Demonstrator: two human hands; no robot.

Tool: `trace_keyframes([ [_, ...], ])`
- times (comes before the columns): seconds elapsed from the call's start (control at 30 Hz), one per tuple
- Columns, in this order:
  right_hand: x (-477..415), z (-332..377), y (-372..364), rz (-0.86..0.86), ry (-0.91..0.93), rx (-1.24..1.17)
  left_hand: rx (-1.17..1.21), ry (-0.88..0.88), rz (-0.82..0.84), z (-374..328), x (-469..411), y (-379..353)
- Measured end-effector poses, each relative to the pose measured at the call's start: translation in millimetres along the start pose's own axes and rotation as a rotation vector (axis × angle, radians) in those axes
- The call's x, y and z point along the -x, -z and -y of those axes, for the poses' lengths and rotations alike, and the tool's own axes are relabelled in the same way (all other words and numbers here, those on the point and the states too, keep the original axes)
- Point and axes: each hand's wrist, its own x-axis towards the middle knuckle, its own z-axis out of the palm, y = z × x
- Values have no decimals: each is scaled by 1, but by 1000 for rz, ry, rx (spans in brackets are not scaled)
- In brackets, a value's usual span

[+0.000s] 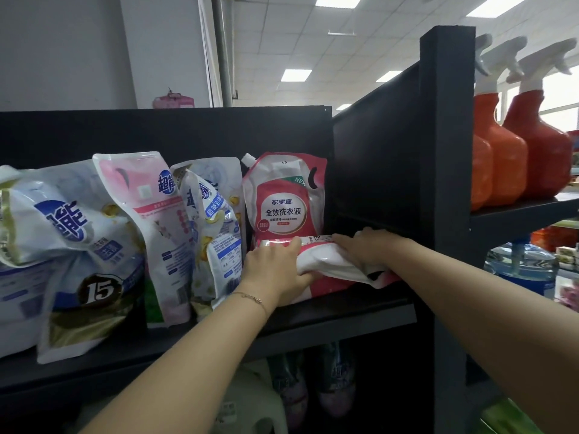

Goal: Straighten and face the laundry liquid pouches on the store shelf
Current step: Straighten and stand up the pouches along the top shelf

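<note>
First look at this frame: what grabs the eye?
The left hand and right hand hold a flat red-and-white pouch at the right end of the shelf, in front of an upright red pouch. To the left, blue-and-white pouches lean crookedly. Orange spray bottles stand upper right.

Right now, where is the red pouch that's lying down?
In the head view, right of centre, the lying red pouch rests on the black shelf, in front of the upright red pouch.
</note>
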Motion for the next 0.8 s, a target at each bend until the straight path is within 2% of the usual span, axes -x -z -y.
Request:
trace_keyframes([
  [0.07, 6, 4, 1, 68, -35, -99, 25, 48, -10, 6, 0, 1],
  [0.13, 8, 6, 2, 64, -55, -233, 66, 89, -17, 9, 2, 1],
  [0.3, 10, 3, 11, -113, -221, -443, 116, 141, -42, 11, 3, -2],
  [0.53, 22, 20, 9, -409, -77, -317, 124, 165, -131, 11, 16, -10],
  [0.8, 38, 74, 19, -595, 155, -407, 214, 224, -115, 18, 31, -14],
])
